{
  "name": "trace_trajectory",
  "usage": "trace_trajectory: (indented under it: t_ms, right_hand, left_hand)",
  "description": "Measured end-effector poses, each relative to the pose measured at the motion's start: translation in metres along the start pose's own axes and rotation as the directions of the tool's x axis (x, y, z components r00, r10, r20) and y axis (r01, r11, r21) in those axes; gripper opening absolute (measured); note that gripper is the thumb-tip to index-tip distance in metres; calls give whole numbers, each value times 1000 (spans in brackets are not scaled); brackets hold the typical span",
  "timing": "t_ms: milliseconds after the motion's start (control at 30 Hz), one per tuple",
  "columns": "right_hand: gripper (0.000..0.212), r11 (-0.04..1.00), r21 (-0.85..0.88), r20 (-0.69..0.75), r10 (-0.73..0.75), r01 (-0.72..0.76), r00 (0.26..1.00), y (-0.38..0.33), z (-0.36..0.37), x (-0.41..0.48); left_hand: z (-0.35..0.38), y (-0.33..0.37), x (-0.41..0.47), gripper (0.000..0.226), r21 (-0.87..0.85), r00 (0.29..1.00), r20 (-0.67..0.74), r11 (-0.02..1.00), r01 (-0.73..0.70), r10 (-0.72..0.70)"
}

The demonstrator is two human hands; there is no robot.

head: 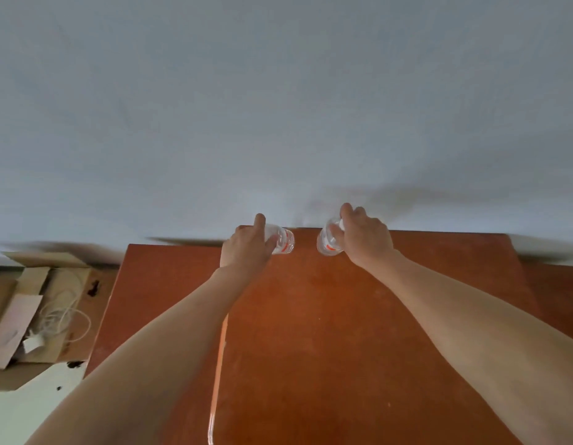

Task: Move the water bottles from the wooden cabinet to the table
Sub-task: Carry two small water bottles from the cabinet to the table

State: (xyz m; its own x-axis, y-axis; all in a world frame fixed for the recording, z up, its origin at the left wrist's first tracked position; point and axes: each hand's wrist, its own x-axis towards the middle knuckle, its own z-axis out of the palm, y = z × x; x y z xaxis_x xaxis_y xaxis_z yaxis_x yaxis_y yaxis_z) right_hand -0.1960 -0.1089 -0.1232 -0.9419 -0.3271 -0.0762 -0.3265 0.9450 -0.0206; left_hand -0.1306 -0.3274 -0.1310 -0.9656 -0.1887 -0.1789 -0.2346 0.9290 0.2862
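Water bottles: left hand (246, 244) wraps left bottle (283, 241), right hand (365, 237) grips right bottle (327, 244), both atop the wooden cabinet (343, 316).

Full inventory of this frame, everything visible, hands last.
water bottles: 2, clear with red-white labels, far edge of the cabinet top, left bottle, right bottle
wooden cabinet: 1, reddish-brown, centre
wall: 1, pale grey, behind the cabinet
cardboard box: 1, brown, open, on the floor at left
cable: 1, white, coiled in the box
left hand: fingers around the left bottle
right hand: fingers around the right bottle
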Motion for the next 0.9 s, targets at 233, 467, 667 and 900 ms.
trace_trajectory:
  t_ms: [233, 467, 667, 900]
  right_hand:
    - [28, 999, 33, 33, 16, -17, 999, 13, -6, -18]
    - [31, 980, 46, 26, -197, 196, 980, 11, -28, -73]
    - [29, 816, 52, 58, -579, 576, 814, -46, -44, -138]
    - [30, 436, 46, 34, -900, 899, 435, -170, -68, -228]
  left_hand:
    - [2, 2, -45, 35, -72, 994, 37, 992, 105, -103]
    - [-22, -6, -140, 29, 11, 981, 52, 982, 186, -186]
    - [-24, -13, -287, 26, -56, 890, 25, 888, 456, -456]
    - [-35, -39, -480, 28, -207, 617, -36, 609, 765, -786]
